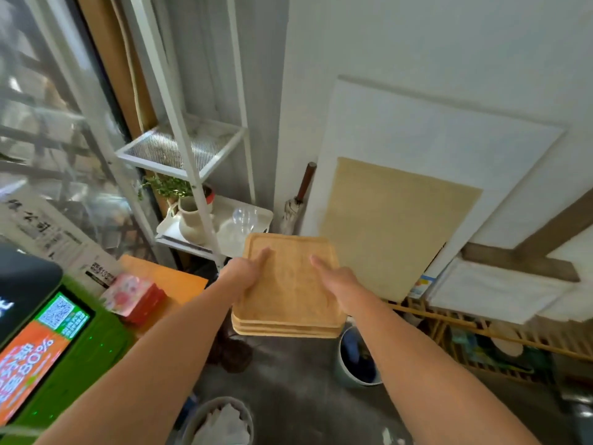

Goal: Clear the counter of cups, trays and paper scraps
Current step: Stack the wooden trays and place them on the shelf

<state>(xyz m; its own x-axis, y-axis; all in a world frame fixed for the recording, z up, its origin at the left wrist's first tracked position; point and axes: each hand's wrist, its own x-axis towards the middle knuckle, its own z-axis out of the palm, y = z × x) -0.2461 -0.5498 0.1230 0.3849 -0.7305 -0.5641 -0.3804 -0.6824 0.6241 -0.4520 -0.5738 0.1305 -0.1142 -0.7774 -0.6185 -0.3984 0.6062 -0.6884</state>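
Tray stack held btwn both grips over the floor: left grip clamps its left edge, right grip its right, thumbs on top. White shelf lies ahead-left, left grip nearer.

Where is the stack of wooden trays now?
The stack of wooden trays is at the centre of the head view, held between the left hand and right hand, near the white shelf.

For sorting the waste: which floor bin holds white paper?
The grey bin at the bottom edge; the teal bucket under the held trays holds something dark blue.
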